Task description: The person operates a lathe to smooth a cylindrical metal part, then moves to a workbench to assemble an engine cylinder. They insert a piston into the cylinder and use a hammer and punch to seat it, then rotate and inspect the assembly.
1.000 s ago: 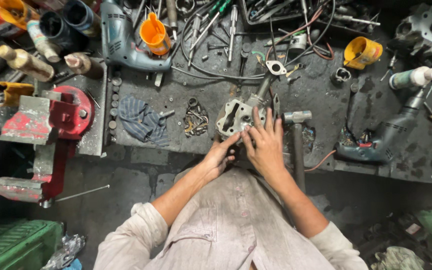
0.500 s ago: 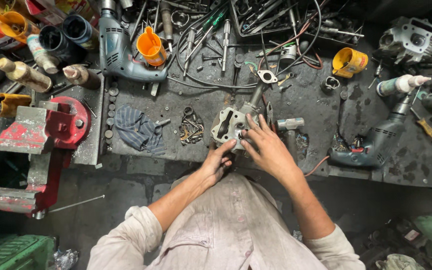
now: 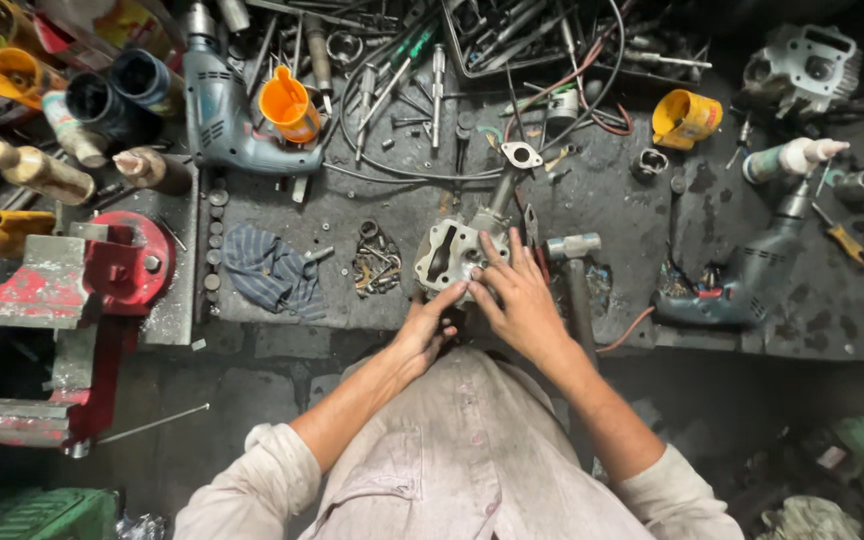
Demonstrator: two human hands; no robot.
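A: The fingers (image 3: 500,262) of the right hand (image 3: 520,305) lie spread flat over the cast-metal engine part (image 3: 449,255), touching it, not clamped. The left hand (image 3: 422,330) curls its fingers against the part's near underside; how firmly it grips I cannot tell.

B: Where does the part sit?

A: From the head camera, at the near edge of the dark, oil-stained tabletop (image 3: 612,220), just in front of the person's chest. It is pale grey aluminium, blocky, with a slotted opening and a stub running up toward a flat gasket (image 3: 521,155).

B: What crowds it?

A: A heap of small nuts and washers (image 3: 377,262) just beside it to the left, then a crumpled blue rag (image 3: 270,272). A steel hammer (image 3: 574,262) lies close on the right. Farther off: a red bench vise (image 3: 82,290), a blue-grey drill (image 3: 227,110), an orange funnel (image 3: 288,103), a yellow cup (image 3: 685,118). Bare room is only the strip along the front edge.
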